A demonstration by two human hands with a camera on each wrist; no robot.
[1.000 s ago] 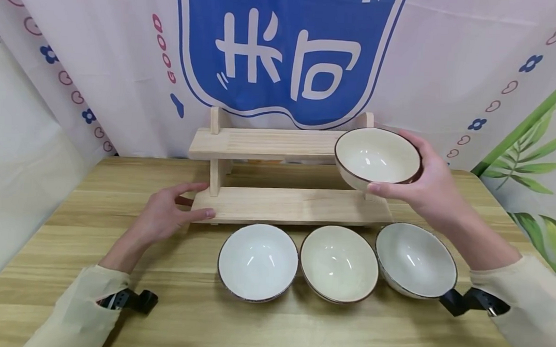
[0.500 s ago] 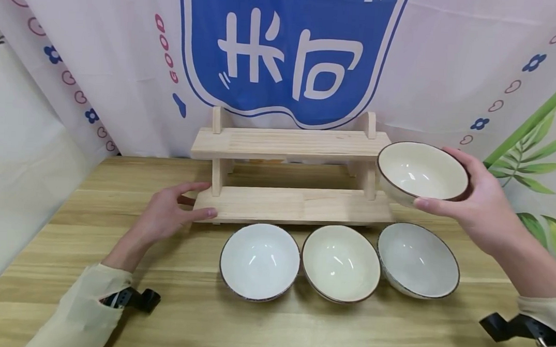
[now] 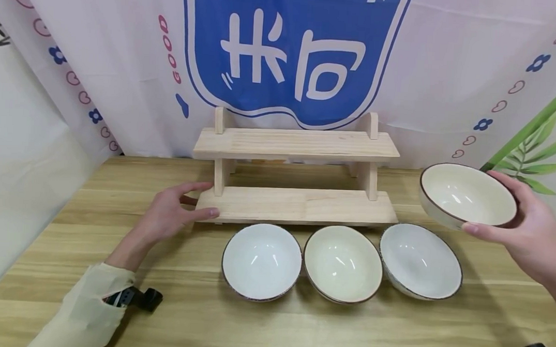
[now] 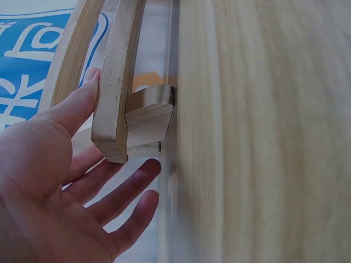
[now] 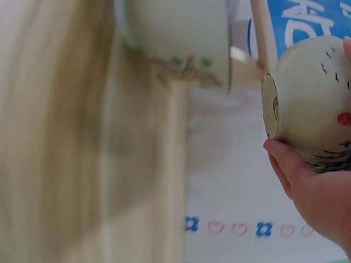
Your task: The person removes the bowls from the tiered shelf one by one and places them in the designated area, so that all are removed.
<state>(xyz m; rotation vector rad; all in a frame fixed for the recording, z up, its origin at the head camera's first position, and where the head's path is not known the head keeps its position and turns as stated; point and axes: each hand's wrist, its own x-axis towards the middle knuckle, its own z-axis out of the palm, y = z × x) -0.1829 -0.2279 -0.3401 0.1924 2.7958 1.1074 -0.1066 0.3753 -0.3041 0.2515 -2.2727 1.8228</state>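
My right hand [image 3: 532, 228] holds a cream bowl [image 3: 468, 195] with a brown rim, up in the air right of the rack, thumb near the rim and fingers behind. Painted marks show on the outside of that bowl [image 5: 312, 98] in the right wrist view. My left hand [image 3: 171, 213] grips the left end of the lower shelf of a two-tier wooden rack [image 3: 300, 204]. Its thumb lies on top; in the left wrist view the other fingers [image 4: 118, 192] reach under and past the board.
Three bowls stand in a row before the rack: a white bowl [image 3: 261, 263], a cream bowl [image 3: 343, 264] and a greyish-white bowl [image 3: 420, 261] at the right. Behind the wooden table [image 3: 299, 329] hangs a printed curtain [image 3: 138, 58].
The right hand has carried its cream bowl rightward and down, away from the rack's upper shelf. The left hand and the three bowls on the table stay in place.
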